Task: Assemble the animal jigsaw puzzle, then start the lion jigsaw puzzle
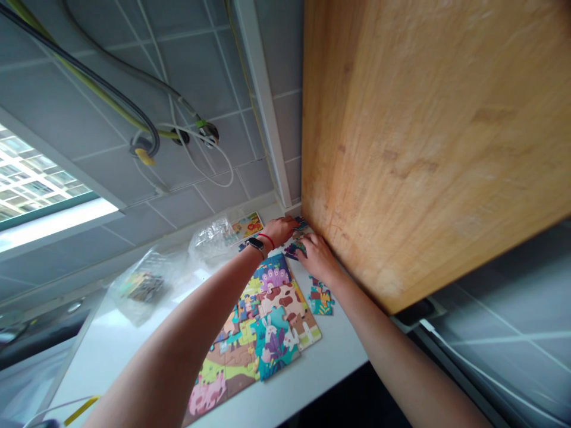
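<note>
White desk (334,351): bears part-assembled animal jigsaw puzzle (252,333); left hand (280,229) and right hand (318,257), fingers curled, at dark jigsaw pieces (291,251) beyond it, grip indeterminable. Handling: pieces best slid flat, singly.

My left forearm (191,315), uncovered, bore two bands at the wrist: a fitness tracker (256,242) with a black, elongated, round-cornered face on a slim strap, its shade too small to tell; and, nearer the left hand (280,230), a thin red bracelet (268,238). My right forearm (379,333) and right hand (319,258) were bare.
</note>
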Demonstrator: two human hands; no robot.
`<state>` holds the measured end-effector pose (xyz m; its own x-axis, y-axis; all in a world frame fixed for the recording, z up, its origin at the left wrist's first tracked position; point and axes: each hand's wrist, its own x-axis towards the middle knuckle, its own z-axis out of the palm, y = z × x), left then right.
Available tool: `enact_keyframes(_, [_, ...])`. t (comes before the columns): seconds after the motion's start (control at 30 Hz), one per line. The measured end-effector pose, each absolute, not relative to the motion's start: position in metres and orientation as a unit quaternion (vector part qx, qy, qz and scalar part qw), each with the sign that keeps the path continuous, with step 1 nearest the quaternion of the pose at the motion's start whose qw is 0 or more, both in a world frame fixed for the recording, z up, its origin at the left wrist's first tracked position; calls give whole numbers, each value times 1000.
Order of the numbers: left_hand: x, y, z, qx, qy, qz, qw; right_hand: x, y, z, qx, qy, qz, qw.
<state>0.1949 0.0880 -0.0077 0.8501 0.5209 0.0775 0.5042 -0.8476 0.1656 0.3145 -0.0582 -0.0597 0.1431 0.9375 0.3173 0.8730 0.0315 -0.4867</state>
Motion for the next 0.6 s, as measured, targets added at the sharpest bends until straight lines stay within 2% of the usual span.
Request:
enact_keyframes(0.27, [190, 94, -17, 906, 385, 149, 92, 313, -58, -60, -693, -650, 56, 306])
enact_keyframes(0.4, [192, 97, -25, 878, 443, 140, 120, 314, -58, -62, -688, -650, 48, 319])
enact_keyframes(0.6, [195, 97, -28, 877, 434, 122, 169, 315, -57, -63, -680, -656, 54, 322])
